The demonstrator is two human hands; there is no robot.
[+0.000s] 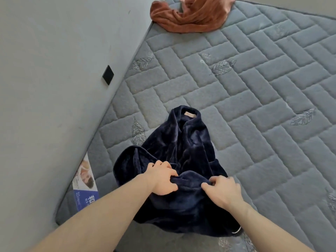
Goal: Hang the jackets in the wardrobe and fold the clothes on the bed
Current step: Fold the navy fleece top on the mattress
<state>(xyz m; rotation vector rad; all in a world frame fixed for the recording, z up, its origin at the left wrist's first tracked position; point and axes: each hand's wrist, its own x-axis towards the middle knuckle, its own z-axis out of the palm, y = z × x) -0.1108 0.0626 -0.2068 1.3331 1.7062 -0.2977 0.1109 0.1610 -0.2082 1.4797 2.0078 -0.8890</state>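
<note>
Under your fingertips lies the navy fleece garment [183, 151], bunched on the mattress [254, 88]. Your left hand [161, 178] and right hand [222, 191] each pinch a fold of it near its lower edge; its collar points away from your fingers. Far beyond them sits a rust-coloured cloth [189, 15].

Soft, even daylight is filling the scene, casting only faint shadows. The wide lens is bending the mattress [254, 110] edges, and fine detail is looking slightly smeared.
</note>
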